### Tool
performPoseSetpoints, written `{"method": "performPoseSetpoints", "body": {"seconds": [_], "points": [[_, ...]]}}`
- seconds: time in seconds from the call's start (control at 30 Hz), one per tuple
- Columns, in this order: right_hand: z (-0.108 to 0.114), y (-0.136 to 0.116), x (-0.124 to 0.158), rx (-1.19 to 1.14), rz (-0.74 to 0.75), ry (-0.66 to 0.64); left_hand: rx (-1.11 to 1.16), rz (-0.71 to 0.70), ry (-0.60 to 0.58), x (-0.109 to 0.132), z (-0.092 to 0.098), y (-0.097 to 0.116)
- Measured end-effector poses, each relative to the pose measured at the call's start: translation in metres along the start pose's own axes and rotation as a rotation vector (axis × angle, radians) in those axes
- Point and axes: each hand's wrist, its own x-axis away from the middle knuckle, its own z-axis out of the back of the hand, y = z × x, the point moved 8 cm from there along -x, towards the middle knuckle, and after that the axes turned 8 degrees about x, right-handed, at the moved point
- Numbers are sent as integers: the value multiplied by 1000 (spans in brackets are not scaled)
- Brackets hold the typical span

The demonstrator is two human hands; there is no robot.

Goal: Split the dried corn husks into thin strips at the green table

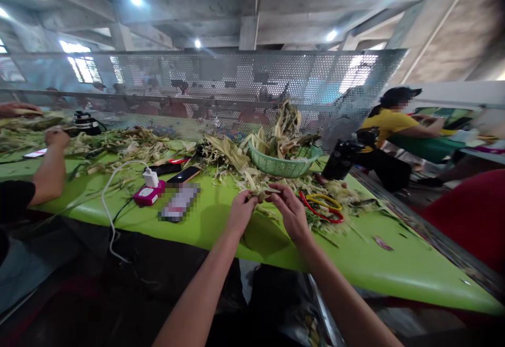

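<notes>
Both my hands are raised over the green-covered table (213, 221), close together. My left hand (242, 211) has its fingers closed on a pale strip of dried corn husk (252, 183). Thumb and fingertips of my right hand (290, 207) pinch the same piece from the other side. Its lower part is partly hidden by my fingers. Just beyond stands a light green plastic basket (276, 167) heaped with dry husks (290, 126). To the right of my right hand lie scissors with red handles (321, 211) and a yellow loop (323, 200).
Left of my hands are two phones (179, 202) (184, 174) and a magenta power socket (148, 194) with a white charger and cable. A dark bottle (339, 159) stands right of the basket. A co-worker's arm (51, 165) rests at far left; a person in yellow (389, 123) sits right.
</notes>
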Motion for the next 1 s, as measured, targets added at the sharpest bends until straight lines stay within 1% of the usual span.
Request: {"method": "performPoseSetpoints", "body": {"seconds": [0.1, 0.17, 0.27, 0.47, 0.6, 0.67, 0.8, 0.9, 1.0], "points": [[-1, 0, -1, 156, 49, 25, 17, 26, 34, -1, 3, -4], [-2, 1, -1, 254, 52, 32, 36, 36, 54, -1, 4, -5], [-7, 5, -1, 292, 17, -4, 58, 20, 82, 0, 6, -2], [-15, 11, 0, 209, -21, -63, 57, -10, 84, 0, 7, 1], [-24, 17, 0, 58, -82, -149, 102, 23, 106, -1, 9, -4], [-27, 17, 0, -21, -108, -165, 125, 34, 101, -1, 8, -6], [-21, 18, -1, -99, -154, -91, 101, 30, 34, -1, 2, -8], [-14, 21, -2, -48, -175, -27, 122, 57, -37, 1, -5, -10], [-9, 25, -2, -32, -186, 2, 149, 57, -72, 3, -9, -8]]}}
